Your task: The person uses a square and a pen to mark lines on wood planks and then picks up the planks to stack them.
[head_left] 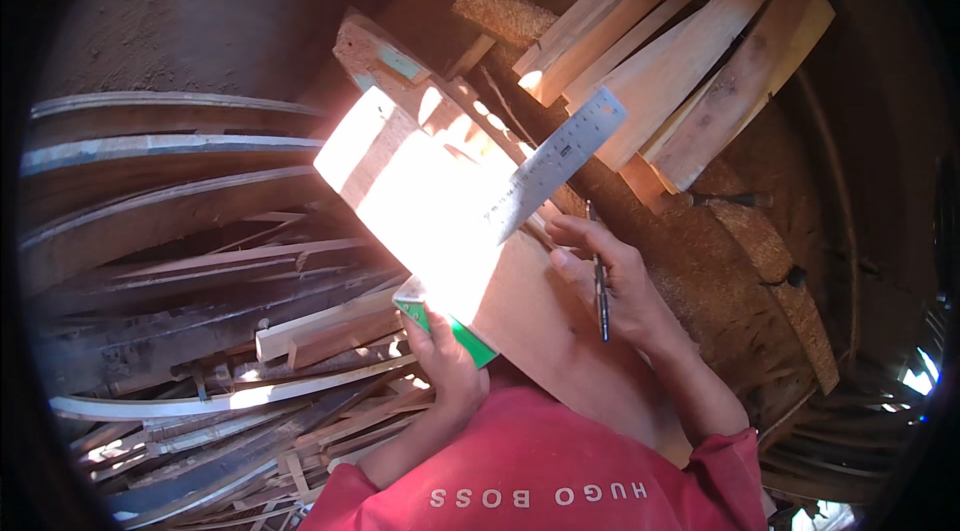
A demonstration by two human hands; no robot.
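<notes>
My left hand [445,363] is closed round the green stock [474,345] of a try square. The square's metal ruled blade [565,153] runs slantwise across a wide, smooth wooden board [560,326] and reaches past its far right edge. Strong sunlight washes out the board's left part and the blade's near part. Between the fingers of my right hand [628,289] is a slim dark pen or pencil [601,296], pointing up and away. The fingertips of that hand are at the board's right edge, just below the blade. Any mark on the board cannot be made out.
Several cut planks [690,51] lie side by side at the upper right. Left of the board are long curved boards [170,146] and a heap of wood offcuts [290,441]. A thick timber piece [375,46] is beyond the board. Brown sawdust [740,241] covers the ground at right.
</notes>
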